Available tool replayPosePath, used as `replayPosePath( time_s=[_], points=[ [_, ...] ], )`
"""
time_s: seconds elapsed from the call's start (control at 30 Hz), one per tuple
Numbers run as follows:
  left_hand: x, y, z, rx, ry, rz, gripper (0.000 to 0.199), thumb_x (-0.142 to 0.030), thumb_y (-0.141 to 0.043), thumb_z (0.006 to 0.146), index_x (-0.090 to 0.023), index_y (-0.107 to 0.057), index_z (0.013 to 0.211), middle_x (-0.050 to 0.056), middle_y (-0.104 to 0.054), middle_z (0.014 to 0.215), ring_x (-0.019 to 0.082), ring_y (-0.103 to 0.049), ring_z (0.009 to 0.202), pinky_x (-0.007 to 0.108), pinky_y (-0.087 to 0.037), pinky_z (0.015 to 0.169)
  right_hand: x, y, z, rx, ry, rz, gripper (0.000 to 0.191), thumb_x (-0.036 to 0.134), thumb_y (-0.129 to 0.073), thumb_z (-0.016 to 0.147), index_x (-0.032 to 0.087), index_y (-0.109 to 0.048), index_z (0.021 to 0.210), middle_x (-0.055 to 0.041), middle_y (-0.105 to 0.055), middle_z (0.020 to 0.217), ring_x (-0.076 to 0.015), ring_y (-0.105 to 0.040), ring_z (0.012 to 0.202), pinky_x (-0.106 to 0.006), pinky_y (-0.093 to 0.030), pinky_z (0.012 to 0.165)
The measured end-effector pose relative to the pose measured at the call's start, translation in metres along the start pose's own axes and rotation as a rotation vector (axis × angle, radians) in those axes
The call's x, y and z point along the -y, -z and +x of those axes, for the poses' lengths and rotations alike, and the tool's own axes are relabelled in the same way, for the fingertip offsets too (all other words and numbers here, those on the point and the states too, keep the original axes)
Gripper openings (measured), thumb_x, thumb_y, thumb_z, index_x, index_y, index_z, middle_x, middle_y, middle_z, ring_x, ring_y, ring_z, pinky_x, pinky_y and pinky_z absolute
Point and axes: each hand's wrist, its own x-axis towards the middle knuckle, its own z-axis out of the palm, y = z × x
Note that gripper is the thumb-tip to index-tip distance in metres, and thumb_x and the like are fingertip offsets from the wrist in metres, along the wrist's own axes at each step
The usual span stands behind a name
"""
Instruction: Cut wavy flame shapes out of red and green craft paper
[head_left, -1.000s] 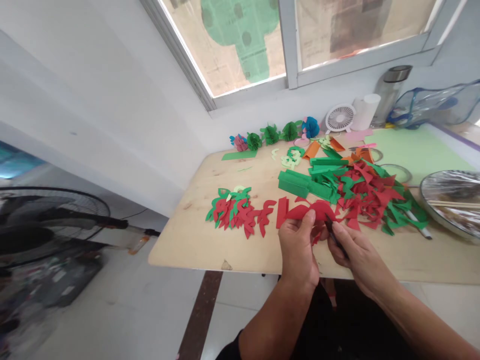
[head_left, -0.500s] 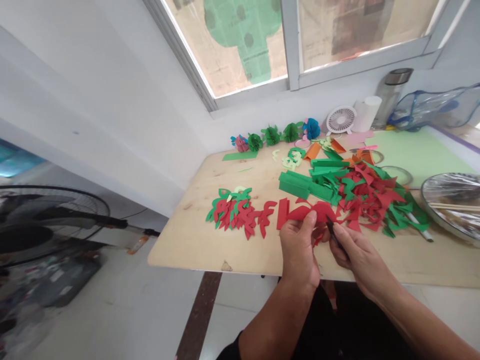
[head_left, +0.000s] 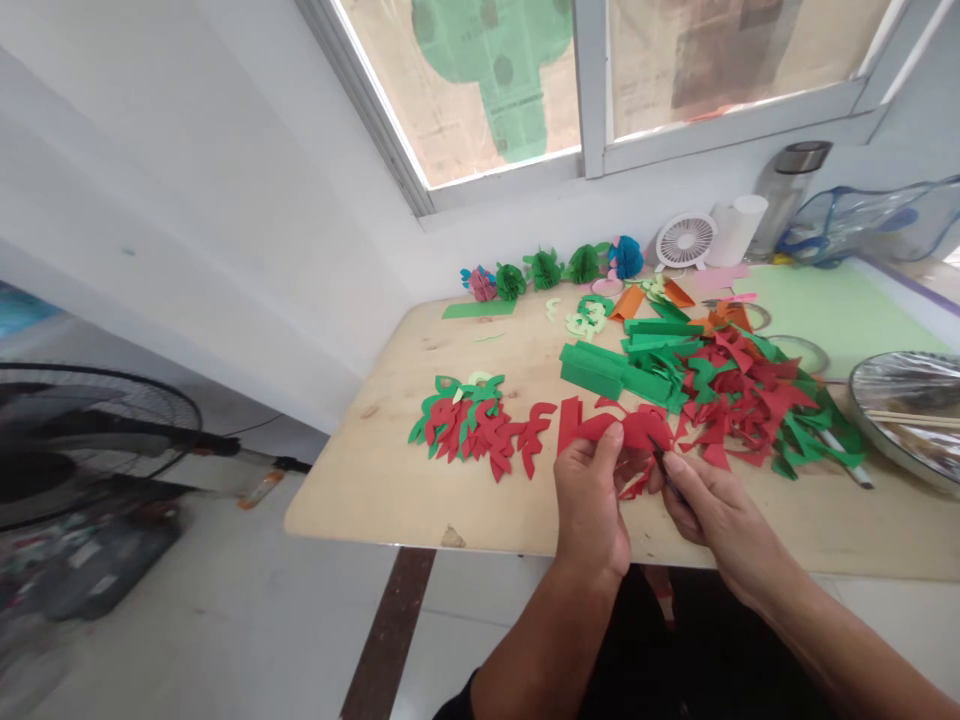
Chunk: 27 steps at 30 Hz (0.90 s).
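Between the thumb and fingers of my left hand (head_left: 595, 485) is a piece of red paper (head_left: 637, 428). My right hand (head_left: 712, 498) is closed around small dark scissors (head_left: 666, 468), whose tips meet the paper's right part; the handles are mostly hidden by my fingers. Left of my hands lies a pile of cut red shapes (head_left: 484, 437), mixed with green cut shapes (head_left: 433, 418). A folded red strip (head_left: 569, 422) rests just behind my left hand. Red paper scraps (head_left: 739, 400) are heaped to the right, beside folded green strips (head_left: 600, 370).
Paper creatures (head_left: 546, 268) line the wall at the back of the wooden table (head_left: 360, 500). A small white fan (head_left: 686, 240), a bottle (head_left: 791, 195) and a foil-covered bowl (head_left: 907, 420) with chopsticks stand right. A large floor fan (head_left: 97, 450) is at the left.
My left hand has shifted slightly left on the red paper. The scissors' tips have moved a little left and down along the paper. The camera view has shifted slightly.
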Motion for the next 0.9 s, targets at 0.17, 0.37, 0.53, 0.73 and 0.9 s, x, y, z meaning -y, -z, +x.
replayPosePath(
  time_s=[0.17,0.37,0.53,0.73,0.9],
  points=[
    [-0.004,0.004,0.003,0.006,-0.005,0.007,0.021,-0.03,-0.076,0.059,-0.012,-0.066,0.061,0.003,-0.063,0.054,0.014,-0.062,0.053,0.028,-0.051,0.062,0.0,-0.004,0.001,-0.006,-0.016,-0.032,0.043,0.056,-0.047,0.086,0.019,-0.051,0.065,0.0081,-0.028,0.045,-0.0078,-0.019,0.041,-0.023,-0.013,0.039],
    [-0.006,0.005,0.006,0.026,0.008,0.019,0.021,-0.03,-0.076,0.059,-0.011,-0.065,0.058,0.003,-0.063,0.054,0.013,-0.061,0.051,0.027,-0.051,0.061,0.004,-0.005,0.005,-0.012,-0.002,-0.053,0.049,0.058,-0.047,0.085,0.02,-0.04,0.054,0.0072,-0.028,0.044,-0.0075,-0.021,0.041,-0.023,-0.014,0.039],
    [-0.008,0.004,0.005,0.057,0.001,0.014,0.019,-0.028,-0.075,0.061,-0.011,-0.066,0.06,0.003,-0.065,0.057,0.012,-0.062,0.053,0.027,-0.052,0.063,0.008,-0.004,0.005,-0.009,0.003,-0.062,0.047,0.059,-0.048,0.084,0.02,-0.047,0.058,0.0077,-0.028,0.043,-0.0077,-0.02,0.039,-0.024,-0.013,0.039],
    [-0.007,0.003,0.003,0.088,-0.023,0.036,0.022,-0.032,-0.074,0.063,-0.011,-0.067,0.062,0.004,-0.065,0.057,0.012,-0.061,0.053,0.028,-0.051,0.063,0.008,0.001,0.005,0.019,-0.012,-0.073,0.046,0.059,-0.046,0.084,0.019,-0.053,0.063,0.0079,-0.027,0.044,-0.0081,-0.018,0.041,-0.024,-0.012,0.04],
    [-0.006,0.005,0.006,0.112,-0.054,0.12,0.023,-0.033,-0.074,0.063,-0.011,-0.068,0.064,0.005,-0.066,0.058,0.013,-0.061,0.053,0.028,-0.051,0.063,0.011,0.006,0.002,0.044,-0.01,-0.093,0.045,0.059,-0.045,0.085,0.019,-0.053,0.063,0.0076,-0.026,0.046,-0.0087,-0.019,0.042,-0.024,-0.013,0.04]
  ],
)
